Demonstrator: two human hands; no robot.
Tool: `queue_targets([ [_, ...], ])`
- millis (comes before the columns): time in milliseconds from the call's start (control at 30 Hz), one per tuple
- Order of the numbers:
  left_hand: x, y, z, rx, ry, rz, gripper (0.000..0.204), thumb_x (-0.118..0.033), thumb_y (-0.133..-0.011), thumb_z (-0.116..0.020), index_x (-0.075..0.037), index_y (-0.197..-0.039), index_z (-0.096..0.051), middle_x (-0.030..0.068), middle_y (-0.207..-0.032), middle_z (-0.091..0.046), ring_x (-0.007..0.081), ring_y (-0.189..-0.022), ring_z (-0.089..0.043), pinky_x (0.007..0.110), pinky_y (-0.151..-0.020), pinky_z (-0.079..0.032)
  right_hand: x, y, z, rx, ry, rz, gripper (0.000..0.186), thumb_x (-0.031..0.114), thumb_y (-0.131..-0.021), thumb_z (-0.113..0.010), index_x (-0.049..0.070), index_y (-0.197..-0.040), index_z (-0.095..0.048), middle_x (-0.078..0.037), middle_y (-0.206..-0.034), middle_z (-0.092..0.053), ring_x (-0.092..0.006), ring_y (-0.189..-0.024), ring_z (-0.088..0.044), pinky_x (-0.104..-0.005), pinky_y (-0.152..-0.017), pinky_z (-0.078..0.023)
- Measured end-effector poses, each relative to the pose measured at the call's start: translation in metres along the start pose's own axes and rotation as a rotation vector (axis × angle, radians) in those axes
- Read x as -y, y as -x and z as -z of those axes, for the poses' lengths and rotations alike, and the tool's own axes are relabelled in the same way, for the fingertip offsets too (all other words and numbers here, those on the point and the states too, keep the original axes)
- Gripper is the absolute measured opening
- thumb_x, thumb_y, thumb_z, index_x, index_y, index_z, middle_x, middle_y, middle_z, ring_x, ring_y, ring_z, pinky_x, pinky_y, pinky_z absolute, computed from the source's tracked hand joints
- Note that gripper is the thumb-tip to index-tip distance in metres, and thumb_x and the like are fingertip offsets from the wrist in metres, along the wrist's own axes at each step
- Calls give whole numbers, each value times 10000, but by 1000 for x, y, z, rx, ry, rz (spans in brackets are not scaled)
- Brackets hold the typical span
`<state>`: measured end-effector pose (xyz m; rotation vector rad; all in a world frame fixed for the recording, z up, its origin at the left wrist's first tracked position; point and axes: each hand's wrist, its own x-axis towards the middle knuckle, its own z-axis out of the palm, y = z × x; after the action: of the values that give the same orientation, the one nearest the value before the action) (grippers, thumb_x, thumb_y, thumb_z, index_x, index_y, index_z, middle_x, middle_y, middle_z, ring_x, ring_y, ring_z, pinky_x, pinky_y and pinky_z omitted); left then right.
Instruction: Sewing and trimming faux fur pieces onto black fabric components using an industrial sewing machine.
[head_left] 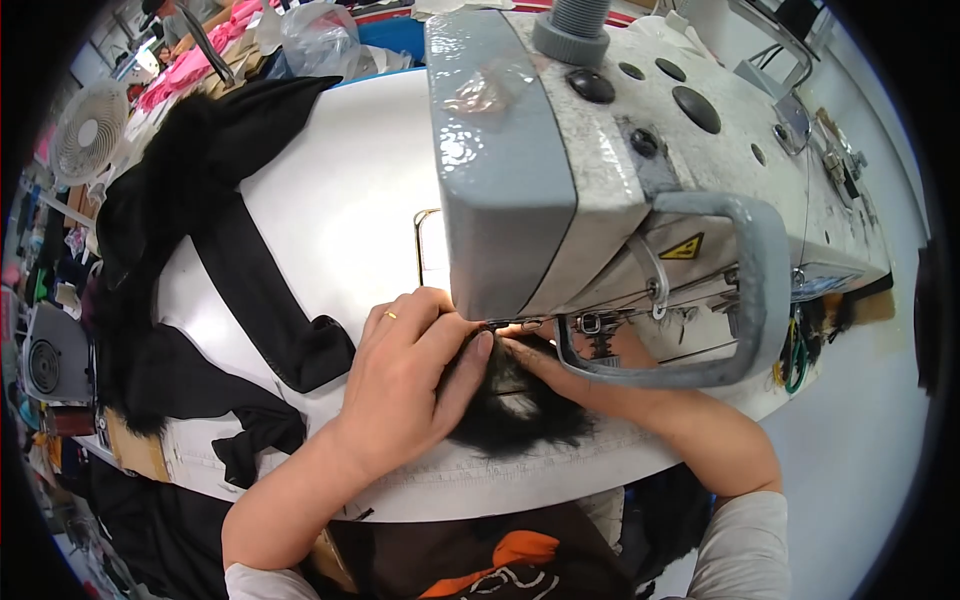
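Observation:
My left hand [405,360], a ring on one finger, bends its fingers at the needle area of a grey and white sewing machine [520,150]. Its thumb presses the edge of a black fur piece [525,430] with a paler patch in the middle. From the other side, my right hand [560,375] grips that same piece under the machine head. A grey metal guard [740,370] and the head hide most of the right fingers, and the needle cannot be seen. The fur piece lies on the white table [340,160], near its front edge.
Black cloth with fur trim [150,230] spreads over the table's left side, a long strip [260,290] reaching toward my left hand. Farther left stand a white fan [90,130] and a grey device [55,350]. Green-handled scissors [797,365] are at the right.

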<state>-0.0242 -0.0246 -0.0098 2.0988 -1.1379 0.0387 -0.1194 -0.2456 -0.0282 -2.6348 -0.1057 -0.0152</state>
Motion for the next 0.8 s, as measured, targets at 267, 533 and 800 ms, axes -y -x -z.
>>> queue_targets([
  [267, -9, 3, 1, 46, -158, -16, 135, -116, -908, -763, -79, -1024, -706, 81, -991, -603, 305, -991, -591, 448, -894, -443, -3, 1, 1, -128, 247, 247, 261, 256, -994, -710, 172, -1236, -759, 6, -1097, -736, -216, -938, -732, -371, -697, -568],
  [533, -1, 2, -1, 77, -91, 35, 129, -103, -882, -775, -85, -996, -715, 47, -978, -611, 276, -959, -598, 425, -878, -452, -7, 3, -5, -64, 76, 136, 228, 247, -1012, -727, 109, -1191, -755, -43, -1072, -751, -238, -959, -728, -394, -781, -559],
  [800, -5, -3, 0, -39, -170, -110, 108, -102, -880, -766, -69, -926, -674, 63, -960, -598, 286, -942, -597, 442, -904, -463, 12, -2, 2, -68, -200, -33, 264, 260, -1041, -699, 69, -1210, -764, -53, -1095, -788, -152, -993, -740, -304, -851, -569],
])
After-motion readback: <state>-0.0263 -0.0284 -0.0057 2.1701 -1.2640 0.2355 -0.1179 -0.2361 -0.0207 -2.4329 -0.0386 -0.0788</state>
